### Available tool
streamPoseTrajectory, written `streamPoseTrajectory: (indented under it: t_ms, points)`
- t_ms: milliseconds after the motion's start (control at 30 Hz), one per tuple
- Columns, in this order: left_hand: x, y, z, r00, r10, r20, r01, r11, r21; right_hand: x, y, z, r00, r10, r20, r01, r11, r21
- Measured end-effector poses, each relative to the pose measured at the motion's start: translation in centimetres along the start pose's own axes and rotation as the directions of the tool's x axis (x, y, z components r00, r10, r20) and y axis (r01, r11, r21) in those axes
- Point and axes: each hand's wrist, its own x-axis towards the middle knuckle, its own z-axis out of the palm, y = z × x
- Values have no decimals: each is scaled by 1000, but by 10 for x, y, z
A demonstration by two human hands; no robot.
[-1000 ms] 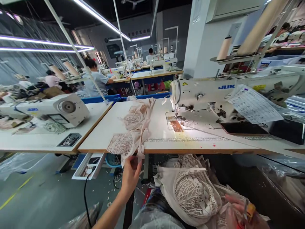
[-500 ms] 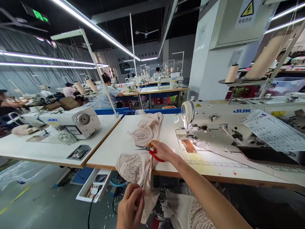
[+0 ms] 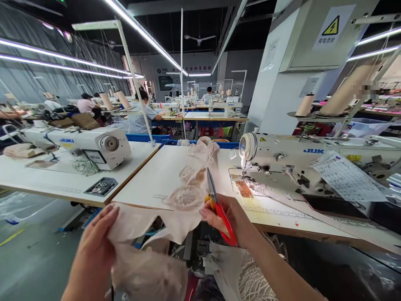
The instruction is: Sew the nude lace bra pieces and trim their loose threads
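Note:
My left hand (image 3: 95,246), at the lower left, is closed on the edge of a beige bra piece (image 3: 134,223), which hangs down in front of the table edge. The scissors (image 3: 211,186), with red and yellow handles, are in my right hand (image 3: 233,213), blades pointing up and away. Thumb and fingers of that hand also reach the right end of the beige fabric. More lace bra pieces (image 3: 184,195) lie behind it on the table, partly blurred. Another lace piece (image 3: 230,267) hangs low, below the table's front edge.
A sewing machine (image 3: 282,156) with its lamp lit stands to the right, a paper sheet (image 3: 349,175) on it. Left is another sewing machine (image 3: 75,144) beside a dark parts tray (image 3: 100,186). Thread cones (image 3: 304,105) stand behind. Several people sit farther back.
My left hand has moved left and up, stretching the fabric sideways. My right hand has come nearer, and the scissors have turned from pointing left to pointing up.

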Motion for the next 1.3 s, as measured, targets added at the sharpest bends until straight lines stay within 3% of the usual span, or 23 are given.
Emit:
streamPoseTrajectory:
  t_ms: [67,133,233,367,467,533,667,800,933,1033,1100,1167,1233,1300]
  points:
    - [-5,24,-7,992,115,-44,-113,993,36,-9,-24,15,999,9,41,-14,993,116]
    - [-7,35,-14,959,275,-62,-267,957,116,-6,-36,26,999,28,32,-34,980,195]
    - [-4,18,-20,886,457,84,-458,830,317,13,-27,33,990,142,-11,-135,965,226]
    - [-4,-44,-18,858,318,404,-502,689,523,34,7,43,955,295,13,-291,933,214]
    - [-18,-87,-3,857,255,448,-481,705,521,34,24,54,945,314,92,-327,924,200]
    - [-29,-105,10,857,237,457,-463,744,482,33,30,60,938,320,134,-340,923,181]
    - [-45,-121,27,848,200,490,-422,814,399,36,41,64,939,305,161,-326,936,131]
    - [-47,-126,29,826,135,548,-378,854,359,42,45,66,947,281,154,-296,951,85]
    - [-39,-126,29,839,76,539,-328,861,389,43,40,67,963,246,109,-247,969,-12]
    - [-26,-119,19,905,47,423,-229,892,391,36,40,47,982,189,1,-188,977,-104]
    - [-12,-109,5,967,72,245,-163,912,375,26,45,17,982,178,-58,-185,972,-148]
    - [1,-98,-10,985,113,128,-151,927,344,14,54,-22,973,217,-85,-229,955,-188]
    - [9,-88,-15,983,140,117,-170,936,308,5,65,-58,957,269,-104,-288,922,-258]
    - [12,-82,-6,972,128,199,-182,942,282,5,75,-83,955,263,-139,-296,889,-350]
